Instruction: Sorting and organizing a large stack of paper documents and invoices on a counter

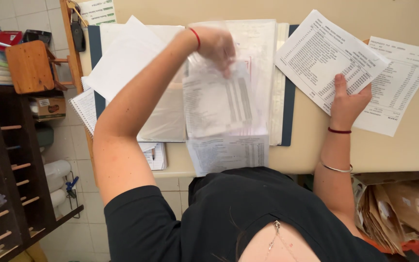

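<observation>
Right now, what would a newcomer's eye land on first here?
Probably the left hand lifting a blurred clear sleeve of papers above the open folder at the centre of the desk. Next, the right hand pressing on printed sheets at the desk's right side.

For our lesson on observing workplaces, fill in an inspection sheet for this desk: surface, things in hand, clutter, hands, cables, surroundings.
Surface: beige desk, largely covered with papers.
Job's things: clear plastic sleeve with printed sheets, lifted over an open dark folder; printed sheet at the right.
Clutter: second printed sheet, spiral notebook.
Hands: left hand grips the sleeve's top; right hand rests on the printed sheet.
Cables: nothing seen.
Surroundings: dark wooden rack, small wooden board, crumpled brown paper, tiled floor.
</observation>
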